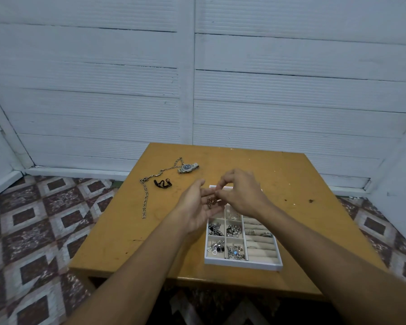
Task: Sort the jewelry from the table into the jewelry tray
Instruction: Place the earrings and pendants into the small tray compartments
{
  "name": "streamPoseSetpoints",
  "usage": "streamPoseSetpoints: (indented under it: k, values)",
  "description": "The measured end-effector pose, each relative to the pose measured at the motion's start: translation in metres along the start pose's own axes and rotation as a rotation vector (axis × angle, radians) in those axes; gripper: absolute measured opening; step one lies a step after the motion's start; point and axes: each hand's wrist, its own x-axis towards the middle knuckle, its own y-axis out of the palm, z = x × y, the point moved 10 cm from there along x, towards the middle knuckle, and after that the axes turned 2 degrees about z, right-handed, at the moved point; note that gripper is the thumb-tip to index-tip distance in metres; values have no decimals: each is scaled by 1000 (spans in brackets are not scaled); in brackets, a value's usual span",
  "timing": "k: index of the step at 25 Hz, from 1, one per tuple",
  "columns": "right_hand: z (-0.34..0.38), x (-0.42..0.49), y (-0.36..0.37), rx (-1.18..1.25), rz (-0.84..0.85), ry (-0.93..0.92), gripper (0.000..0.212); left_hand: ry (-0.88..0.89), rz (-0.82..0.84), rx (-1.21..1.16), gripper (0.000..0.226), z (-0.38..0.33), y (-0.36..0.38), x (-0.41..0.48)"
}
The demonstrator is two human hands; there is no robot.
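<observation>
Head view: both hands hover over the far end of the white jewelry tray (242,265). The left hand (198,208) lies palm-up and open, cradling a small coppery chain piece (212,202); the right hand (240,192) pinches its top end with fingertips together. The tray's small compartments hold silver trinkets, and rings sit in its padded rolls. On the orange counter (291,174) remain a long silver chain (148,195), a steel watch (188,167) and a black cord (162,183).
</observation>
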Motion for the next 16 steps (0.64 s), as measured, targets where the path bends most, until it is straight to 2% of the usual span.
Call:
streamPoseSetpoints:
  k: [4,12,16]
  values:
    - [-9,-15,13,5,42,26,4,-51,-19,83,49,17,-4,-15]
    - [-22,-35,30,38,61,67,25,-11,-80,280,37,19,-7,-35]
    - [-26,-42,32,66,68,99,23,16,-84,300,34,17,-6,-43]
